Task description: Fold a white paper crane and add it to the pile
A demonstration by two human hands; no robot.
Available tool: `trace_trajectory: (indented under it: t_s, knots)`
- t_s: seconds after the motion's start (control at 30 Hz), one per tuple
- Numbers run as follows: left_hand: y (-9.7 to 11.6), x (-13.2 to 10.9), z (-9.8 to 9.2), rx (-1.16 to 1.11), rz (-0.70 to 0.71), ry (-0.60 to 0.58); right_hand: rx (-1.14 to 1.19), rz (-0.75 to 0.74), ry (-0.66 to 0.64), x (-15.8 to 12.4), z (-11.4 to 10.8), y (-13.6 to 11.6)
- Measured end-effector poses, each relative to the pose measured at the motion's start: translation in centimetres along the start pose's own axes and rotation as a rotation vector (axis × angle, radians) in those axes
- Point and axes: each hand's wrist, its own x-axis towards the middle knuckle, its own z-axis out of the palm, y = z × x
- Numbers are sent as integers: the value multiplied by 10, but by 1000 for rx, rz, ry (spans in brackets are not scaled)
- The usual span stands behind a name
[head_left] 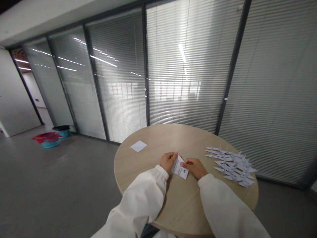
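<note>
A small white paper with printed text (180, 169) lies on the round wooden table (158, 138) in front of me. My left hand (168, 161) is closed, its fingers pinching the paper's upper left edge. My right hand (195, 167) is also closed and presses on the paper's right side with its fingertips. Both arms wear white sleeves.
Several folded white paper cranes (231, 165) lie clustered at the table's right. A blank white square sheet (138, 145) rests at the table's far left. Glass walls with blinds stand behind. Blue and red baskets (51, 138) sit on the floor far left.
</note>
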Motion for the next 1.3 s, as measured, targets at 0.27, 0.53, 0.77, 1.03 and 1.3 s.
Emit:
trace_trajectory:
  t_s: [0.27,0.53,0.77,1.03,1.3]
  knots:
    - [5,-3,2,-39,-17,4,-5,-6,7,1,0,0]
    - [5,-3,3,-100,-51,2,11,-9,-7,0,1,2]
    - [4,-3,4,-178,-61,-24,2,-23,-23,1,-1,6]
    - [2,-3,1,-24,-21,16,-2,-25,-35,1,0,6]
    - [4,-4,-1,137,50,63,17,-39,-88,0,0,6]
